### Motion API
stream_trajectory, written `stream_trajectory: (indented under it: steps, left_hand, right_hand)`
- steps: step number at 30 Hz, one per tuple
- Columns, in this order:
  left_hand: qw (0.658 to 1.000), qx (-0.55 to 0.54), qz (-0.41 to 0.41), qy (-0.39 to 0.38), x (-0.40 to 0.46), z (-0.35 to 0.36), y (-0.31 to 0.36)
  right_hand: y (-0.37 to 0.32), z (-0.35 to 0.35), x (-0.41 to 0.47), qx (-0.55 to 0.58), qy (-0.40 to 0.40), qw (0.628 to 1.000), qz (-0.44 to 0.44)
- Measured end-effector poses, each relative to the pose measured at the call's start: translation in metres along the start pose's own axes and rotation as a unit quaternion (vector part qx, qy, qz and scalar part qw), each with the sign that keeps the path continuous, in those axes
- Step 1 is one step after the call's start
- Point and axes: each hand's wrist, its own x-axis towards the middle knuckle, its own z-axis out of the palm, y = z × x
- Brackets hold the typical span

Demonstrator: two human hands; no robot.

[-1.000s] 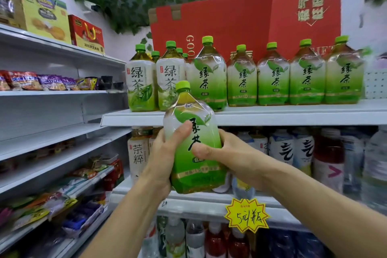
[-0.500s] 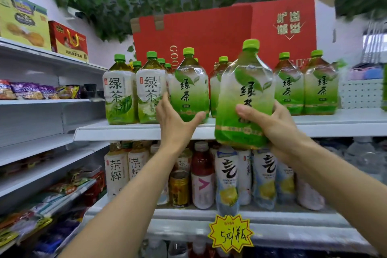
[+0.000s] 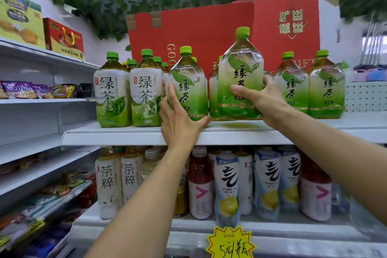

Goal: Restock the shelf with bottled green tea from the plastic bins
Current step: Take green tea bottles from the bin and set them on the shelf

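The right hand grips a green-capped clear plastic bottle of green tea, upright, its base at the front of the white metal shelf. The left hand, fingers straight, presses against a neighbouring shelved green-tea bottle.

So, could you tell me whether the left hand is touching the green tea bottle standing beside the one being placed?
Touching. The head view shows the left hand with straight fingers laid against the standing bottle, thumb at its base.
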Motion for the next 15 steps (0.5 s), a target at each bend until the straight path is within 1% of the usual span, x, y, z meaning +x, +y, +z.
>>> stream_trajectory:
  steps: [7, 12, 15]
  left_hand:
    - [1.0, 0.015, -0.008, 0.006, -0.001, 0.002, 0.001]
    - [1.0, 0.017, -0.012, 0.006, -0.001, 0.002, 0.001]
    - [1.0, 0.019, -0.011, 0.004, -0.002, 0.002, 0.002]
  right_hand:
    - [0.031, 0.011, 0.021, -0.041, -0.012, 0.998, 0.053]
    - [0.034, 0.01, 0.024, -0.066, -0.044, 0.992, 0.1]
    - [0.033, 0.009, 0.021, -0.082, -0.057, 0.989, 0.109]
